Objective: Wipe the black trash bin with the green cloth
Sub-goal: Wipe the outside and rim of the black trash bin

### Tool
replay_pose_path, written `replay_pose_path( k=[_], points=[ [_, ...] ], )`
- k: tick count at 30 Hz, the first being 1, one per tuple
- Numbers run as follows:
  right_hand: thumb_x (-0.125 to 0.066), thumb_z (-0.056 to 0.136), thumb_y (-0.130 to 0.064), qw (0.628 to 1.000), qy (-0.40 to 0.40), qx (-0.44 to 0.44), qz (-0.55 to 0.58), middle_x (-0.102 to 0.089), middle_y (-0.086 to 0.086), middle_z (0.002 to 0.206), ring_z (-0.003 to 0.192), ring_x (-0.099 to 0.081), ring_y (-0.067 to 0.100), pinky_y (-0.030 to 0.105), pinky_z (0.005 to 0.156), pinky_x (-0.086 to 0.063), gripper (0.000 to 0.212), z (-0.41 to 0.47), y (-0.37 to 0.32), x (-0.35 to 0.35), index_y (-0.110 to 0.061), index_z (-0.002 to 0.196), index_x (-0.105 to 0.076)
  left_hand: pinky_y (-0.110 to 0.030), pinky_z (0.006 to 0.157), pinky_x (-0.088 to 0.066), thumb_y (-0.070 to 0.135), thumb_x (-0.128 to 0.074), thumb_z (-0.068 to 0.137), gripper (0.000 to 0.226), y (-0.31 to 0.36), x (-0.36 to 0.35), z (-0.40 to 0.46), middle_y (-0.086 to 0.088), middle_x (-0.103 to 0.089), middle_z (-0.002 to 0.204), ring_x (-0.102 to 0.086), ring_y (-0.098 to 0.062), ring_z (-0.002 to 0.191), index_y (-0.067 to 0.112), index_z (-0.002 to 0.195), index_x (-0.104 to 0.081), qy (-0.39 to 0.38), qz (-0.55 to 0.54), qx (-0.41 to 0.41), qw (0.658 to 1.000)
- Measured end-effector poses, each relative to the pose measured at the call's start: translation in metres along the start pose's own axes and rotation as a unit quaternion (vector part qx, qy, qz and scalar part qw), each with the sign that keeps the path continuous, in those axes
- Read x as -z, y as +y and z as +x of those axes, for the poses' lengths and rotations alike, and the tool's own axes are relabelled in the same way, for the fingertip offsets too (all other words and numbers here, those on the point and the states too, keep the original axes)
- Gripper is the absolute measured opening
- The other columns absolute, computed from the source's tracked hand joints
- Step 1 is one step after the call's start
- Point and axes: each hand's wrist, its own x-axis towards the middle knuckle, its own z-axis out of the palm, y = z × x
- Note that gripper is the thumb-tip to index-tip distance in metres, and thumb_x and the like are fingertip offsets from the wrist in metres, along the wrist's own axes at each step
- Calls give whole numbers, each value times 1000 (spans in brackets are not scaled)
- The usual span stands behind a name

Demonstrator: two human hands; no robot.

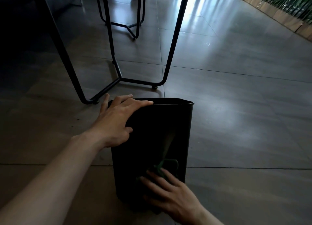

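Note:
The black trash bin [177, 131] stands on the tiled floor in the lower middle of the head view, tilted away from me so its near side faces up. My left hand [116, 120] grips its upper left rim, fingers curled over the edge. My right hand [168, 194] presses the green cloth [166, 167] flat against the bin's lower side wall. Most of the cloth is hidden under my fingers; a crumpled green part shows just above them.
Black metal table legs [116, 67] with small feet stand right behind the bin. A second black frame [133, 27] is farther back. Grey floor tiles [244, 106] stretch to the right, up to a wooden planter edge with greenery [290, 13].

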Motion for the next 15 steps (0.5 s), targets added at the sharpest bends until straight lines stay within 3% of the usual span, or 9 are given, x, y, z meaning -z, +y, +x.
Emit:
replay_pose_path(
  k=[3,6,8,10,12,15],
  points=[
    [-59,100,-21,986,91,-130,60,-36,12,165,156,-25,36,56,115,-41,41,-1,43,25,-33,139,-58,-55,123,13,7,-74,81,99,0,1,-1,25,-37,153,-7,-4,153,58,149,-23,0,0,-1,1000],
    [-65,99,-18,913,198,-341,106,-37,14,164,156,-26,37,62,106,-50,46,33,91,59,-30,143,-56,-56,123,13,8,-74,81,97,3,4,0,23,-38,153,-8,-4,153,58,149,-25,-7,-7,1,1000],
    [-73,92,-9,876,225,-410,121,-37,15,163,155,-26,39,64,102,-53,54,60,101,72,-27,142,-59,-58,122,13,8,-73,81,95,3,5,1,21,-39,153,-9,-5,153,57,148,-26,-7,-9,3,1000],
    [-78,90,-11,890,207,-391,111,-41,19,161,153,-30,43,64,105,-50,51,69,89,70,-22,137,-66,-58,122,12,5,-70,80,96,3,4,1,20,-41,152,-11,-7,153,56,149,-26,-2,-5,7,1000],
    [-80,88,-18,934,167,-300,94,-48,19,156,148,-38,44,62,107,-49,40,60,59,62,-23,127,-73,-59,122,11,4,-69,79,97,3,3,2,20,-41,152,-11,-8,153,56,149,-26,2,8,13,1000],
    [-56,92,-28,986,-7,-135,98,-56,9,151,140,-54,35,48,99,-57,30,27,19,61,-35,115,-73,-58,123,10,7,-72,80,98,4,1,2,20,-40,152,-10,-5,152,58,149,-23,-1,14,16,1000]
  ],
)
